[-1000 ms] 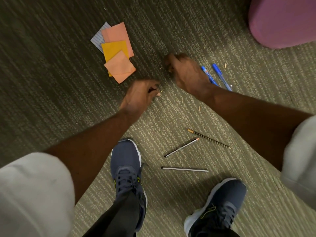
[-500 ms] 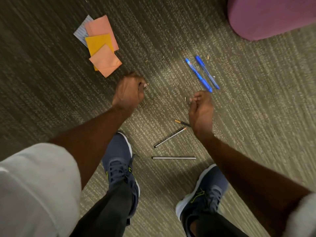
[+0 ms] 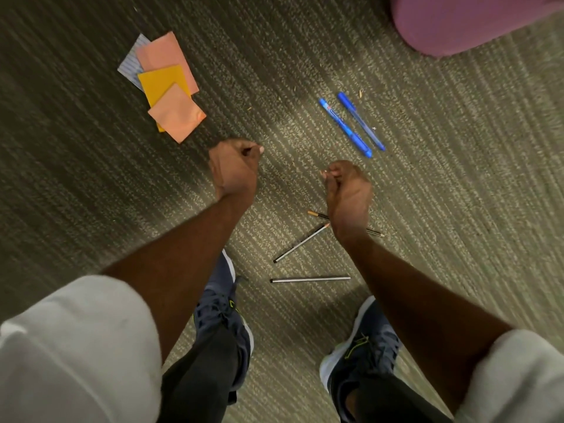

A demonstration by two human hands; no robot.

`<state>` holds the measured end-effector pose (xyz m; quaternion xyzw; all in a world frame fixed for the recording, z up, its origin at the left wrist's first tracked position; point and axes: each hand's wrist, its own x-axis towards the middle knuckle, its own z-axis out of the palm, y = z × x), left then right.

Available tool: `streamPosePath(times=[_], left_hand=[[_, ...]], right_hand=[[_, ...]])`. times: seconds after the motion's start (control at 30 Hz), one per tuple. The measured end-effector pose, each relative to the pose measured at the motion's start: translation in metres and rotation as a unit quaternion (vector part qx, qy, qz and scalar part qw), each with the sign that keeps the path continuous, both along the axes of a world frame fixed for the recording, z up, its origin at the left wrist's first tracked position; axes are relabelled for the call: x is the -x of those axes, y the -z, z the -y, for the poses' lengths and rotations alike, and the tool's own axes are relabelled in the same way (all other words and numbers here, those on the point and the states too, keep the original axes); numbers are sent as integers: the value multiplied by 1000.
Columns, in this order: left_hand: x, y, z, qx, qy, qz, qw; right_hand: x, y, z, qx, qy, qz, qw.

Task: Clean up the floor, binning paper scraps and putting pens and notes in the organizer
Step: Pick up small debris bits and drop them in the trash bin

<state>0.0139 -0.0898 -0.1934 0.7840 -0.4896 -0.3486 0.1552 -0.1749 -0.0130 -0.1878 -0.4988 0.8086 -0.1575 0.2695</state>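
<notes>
While the sticky notes (image 3: 161, 82) are lying far left, the blue pens (image 3: 345, 127) far right and the thin pens (image 3: 309, 279) near the shoes (image 3: 222, 309), the left hand (image 3: 235, 169) and right hand (image 3: 348, 193) are hovering tightly curled, any contents hidden.

Light was soft and rather dim. The carpet (image 3: 457, 209) was brightest from the centre out to 3 o'clock and darkest at 9 to 11 o'clock. A broad shadow lay at 6 o'clock between the shoes (image 3: 222, 315). The pale sleeves (image 3: 76, 346) at 7 and 5 o'clock were blurred. Carpet stripes bowed near the edges; the pens (image 3: 345, 126) looked sharp.
</notes>
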Motion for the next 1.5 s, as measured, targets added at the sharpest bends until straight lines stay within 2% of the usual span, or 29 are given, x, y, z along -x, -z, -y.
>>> streamPosePath(times=[0.07, 0.13, 0.3, 0.4, 0.5, 0.57, 0.73, 0.93, 1.13, 1.27, 1.4, 1.5], left_hand=[[3, 2, -2, -1, -18, -2, 1000], [2, 2, -2, -4, 4, -1, 1000], [-8, 8, 11, -56, 77, -38, 995], [-16, 5, 26, -50, 83, -52, 994], [-23, -1, 51, -10, 96, -27, 995], [-25, -2, 66, -1, 80, -52, 995], [-18, 1, 71, 10, 142, -44, 989], [-14, 9, 65, 57, 104, -54, 991], [-11, 10, 65, 41, 36, -110, 992], [-12, 13, 74, -22, -6, -125, 992], [-11, 4, 85, -85, 29, -129, 988], [-14, -6, 77, -69, 80, -101, 989]], right_hand=[[1, -3, 1, -11, -31, -30, 999], [0, -6, 3, -19, -48, -33, 998], [5, -8, 6, -25, -108, 14, 994], [18, -10, 18, -10, -139, 5, 990], [40, -12, 50, 40, -84, 51, 994], [58, -13, 80, 86, -26, 64, 994], [87, 2, 128, 81, -50, 62, 994], [84, 14, 134, 64, -43, 89, 993], [81, 14, 142, 40, -79, 12, 996], [71, -3, 131, 43, -89, 36, 994], [48, -18, 75, 5, -190, 21, 982], [33, -11, 28, -23, -172, 64, 983]])
